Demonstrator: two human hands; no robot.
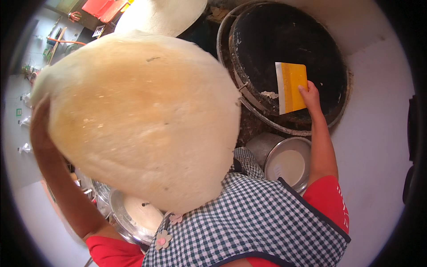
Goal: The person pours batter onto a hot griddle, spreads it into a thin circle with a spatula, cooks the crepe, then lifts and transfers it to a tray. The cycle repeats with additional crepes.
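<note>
A large, thin round pancake (147,111), pale with a golden-brown middle, is held up in front of me. My left hand (41,116) is closed on its left edge; the fingertips are hidden against the sheet. On the right, my right hand (312,97) grips a yellow scraper (294,84) with a pale straight edge on its left. The scraper is over the round black griddle (320,49); whether it touches the surface I cannot tell. A whitish scrap (269,95) of dough lies near the scraper's edge.
Another pale round sheet (162,15) lies at the far left of the griddle. A metal pot (262,144) of pale batter stands below the griddle. A metal basin (116,205) with pale batter is at lower left. A white wall (378,111) bounds the right.
</note>
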